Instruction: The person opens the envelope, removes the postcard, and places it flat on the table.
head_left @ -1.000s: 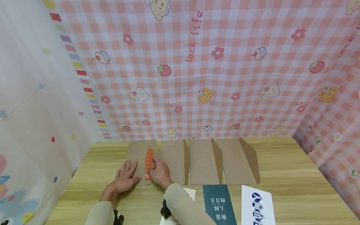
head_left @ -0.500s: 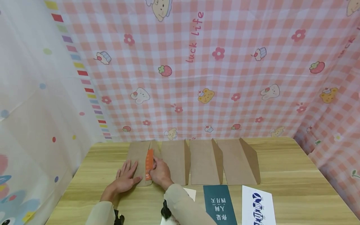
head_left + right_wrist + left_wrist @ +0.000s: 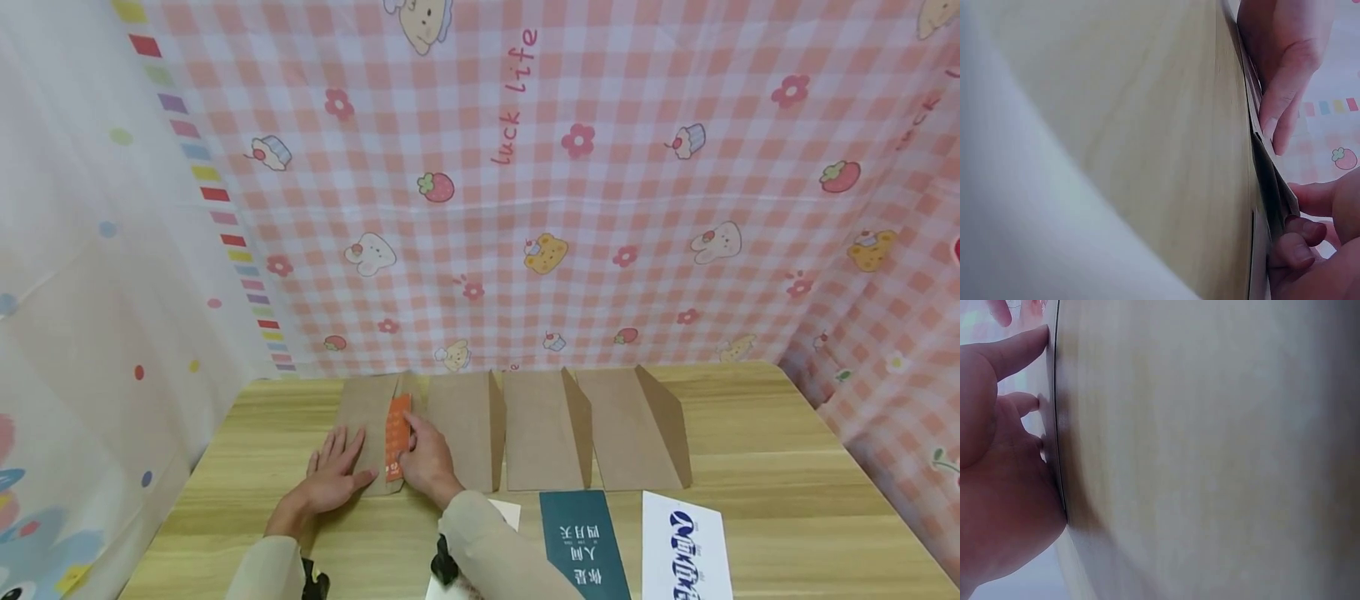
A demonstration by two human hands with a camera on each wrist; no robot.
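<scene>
My left hand [image 3: 330, 479] lies with fingers spread on the leftmost brown kraft-paper envelope [image 3: 367, 402]. In the left wrist view its fingers [image 3: 1016, 353] rest along the thin paper edge. My right hand [image 3: 429, 462] pinches an orange card [image 3: 397, 437] with printed characters at the open right side of that envelope. Only a narrow strip of the card shows; I cannot tell how much sits inside. In the right wrist view the thumb is on one side of the thin edge and curled fingers [image 3: 1294, 250] are on the other.
To the right stand several more envelopes in a row, such as the far right one [image 3: 626, 433], flaps raised. Near the front lie a dark green card [image 3: 585, 542], a white card with blue lettering [image 3: 686, 546], and a pale card [image 3: 508, 514] partly under my right sleeve.
The orange card's visible strip looks slightly wider, and my right fingers have shifted a little on it. The left hand stays in place.
</scene>
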